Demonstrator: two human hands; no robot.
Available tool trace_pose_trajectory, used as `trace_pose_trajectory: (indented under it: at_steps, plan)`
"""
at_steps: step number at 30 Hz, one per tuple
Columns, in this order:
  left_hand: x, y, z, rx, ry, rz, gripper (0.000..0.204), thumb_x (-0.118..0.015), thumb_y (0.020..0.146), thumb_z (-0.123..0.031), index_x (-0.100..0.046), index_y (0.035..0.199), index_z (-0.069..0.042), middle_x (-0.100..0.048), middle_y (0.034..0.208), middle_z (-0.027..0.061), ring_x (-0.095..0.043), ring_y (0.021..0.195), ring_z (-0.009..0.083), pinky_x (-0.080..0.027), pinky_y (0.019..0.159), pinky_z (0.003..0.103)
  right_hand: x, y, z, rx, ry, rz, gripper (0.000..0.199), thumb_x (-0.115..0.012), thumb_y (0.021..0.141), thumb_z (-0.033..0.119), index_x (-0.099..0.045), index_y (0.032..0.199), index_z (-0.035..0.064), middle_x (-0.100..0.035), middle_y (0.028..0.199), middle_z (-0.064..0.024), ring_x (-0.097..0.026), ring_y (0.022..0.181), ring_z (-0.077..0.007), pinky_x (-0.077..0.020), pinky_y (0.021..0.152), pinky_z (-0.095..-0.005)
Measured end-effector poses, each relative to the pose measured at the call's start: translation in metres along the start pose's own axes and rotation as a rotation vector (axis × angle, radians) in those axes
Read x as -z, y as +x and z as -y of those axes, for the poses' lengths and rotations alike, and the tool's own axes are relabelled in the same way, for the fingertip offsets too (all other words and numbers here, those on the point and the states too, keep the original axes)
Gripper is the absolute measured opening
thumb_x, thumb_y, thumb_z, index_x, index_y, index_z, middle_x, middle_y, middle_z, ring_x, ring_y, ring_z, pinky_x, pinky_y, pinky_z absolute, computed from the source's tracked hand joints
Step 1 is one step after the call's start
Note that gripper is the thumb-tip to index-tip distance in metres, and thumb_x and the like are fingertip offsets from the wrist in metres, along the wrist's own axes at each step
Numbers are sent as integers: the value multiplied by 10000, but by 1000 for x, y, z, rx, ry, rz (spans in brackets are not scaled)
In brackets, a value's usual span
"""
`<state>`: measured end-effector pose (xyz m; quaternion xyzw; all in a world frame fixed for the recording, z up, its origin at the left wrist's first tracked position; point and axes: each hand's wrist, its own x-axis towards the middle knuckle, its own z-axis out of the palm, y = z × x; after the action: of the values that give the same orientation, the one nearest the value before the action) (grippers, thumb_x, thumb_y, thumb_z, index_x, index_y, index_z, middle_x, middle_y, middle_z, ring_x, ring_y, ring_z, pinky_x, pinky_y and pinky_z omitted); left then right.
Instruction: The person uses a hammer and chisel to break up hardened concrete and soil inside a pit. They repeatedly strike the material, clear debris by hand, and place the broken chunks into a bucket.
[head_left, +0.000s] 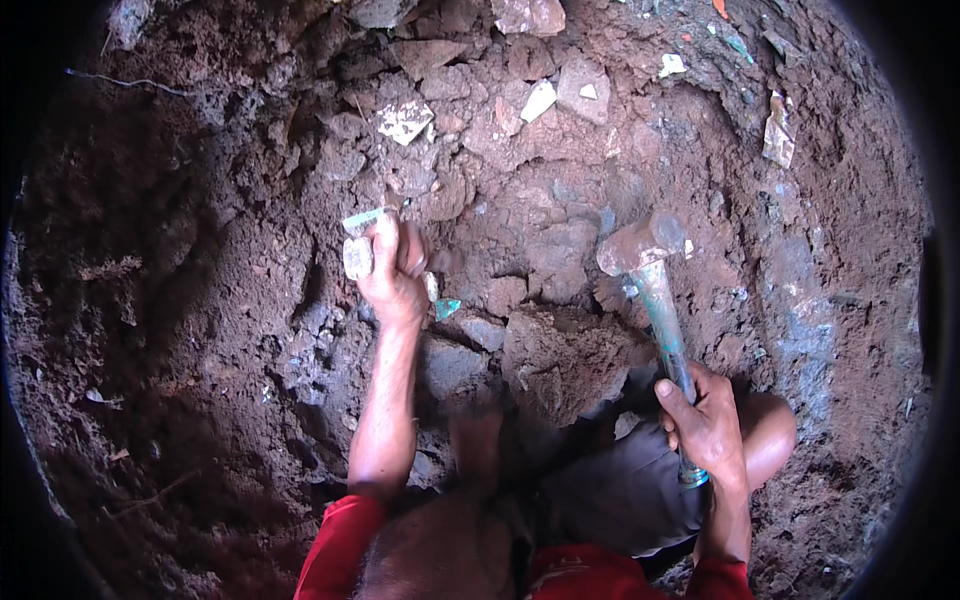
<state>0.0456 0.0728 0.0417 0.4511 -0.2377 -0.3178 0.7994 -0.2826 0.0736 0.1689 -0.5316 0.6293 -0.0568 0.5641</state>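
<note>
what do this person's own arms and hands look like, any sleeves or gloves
Both hands are bare: no gloves, rings, watch or bands show on the left hand or the right hand. Both forearms are uncovered. Red sleeves begin at about the elbows, near the lower edge. The arms look lean, with reddish dust on them.

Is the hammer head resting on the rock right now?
No: the hammer is raised in the right hand, its head clear of the rock.

Broken rock slabs (560, 350) crowd the middle ground between the left hand (395, 275) and the hammer (650, 290), leaving only narrow gaps. Loose earth (170, 330) at left lies open; the person's knee (765, 435) blocks near right.
</note>
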Motion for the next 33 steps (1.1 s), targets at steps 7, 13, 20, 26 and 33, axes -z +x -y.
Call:
trace_pose_trajectory:
  at_steps: [7, 13, 20, 26, 33]
  plan:
    - [-5, -5, 80, -58, 346, 294, 395, -560, 921, -310, -495, 587, -110, -453, 552, -30, -376, 485, 71, -256, 420, 264, -1, 2, -3, 41, -64, 52, 337, -692, 883, 299, -571, 772, 5, -495, 513, -2, -483, 427, -67, -389, 406, -267]
    - [11, -14, 52, 77, -172, 271, 511, -444, 978, -475, -365, 563, -188, -304, 478, -63, -293, 397, 84, -301, 382, 278, 1, 2, -16, 78, -132, 29, 338, -693, 873, 282, -541, 725, 19, -477, 494, -22, -492, 431, -99, -390, 435, -310]
    - [12, -1, 90, -369, 508, 137, 301, -636, 872, -341, -633, 707, -90, -556, 578, -8, -485, 491, 98, -411, 449, 245, -8, 4, 2, 40, -100, 60, 335, -700, 865, 277, -540, 732, 15, -473, 496, -39, -490, 433, -116, -389, 440, -319]
    - [-2, -24, 58, 66, -155, 347, 424, -529, 952, -377, -450, 611, -138, -371, 491, -41, -317, 415, 91, -340, 419, 291, -3, 3, 0, 78, -157, 45, 361, -720, 852, 288, -533, 726, 6, -455, 503, -74, -447, 436, -121, -373, 448, -334]
    - [0, 7, 73, -315, 480, 176, 461, -559, 940, -317, -433, 552, -103, -410, 526, 0, -389, 468, 81, -351, 445, 290, -10, 7, 3, 64, -151, 59, 374, -724, 843, 302, -542, 734, -6, -434, 519, -104, -389, 483, -171, -357, 493, -374]
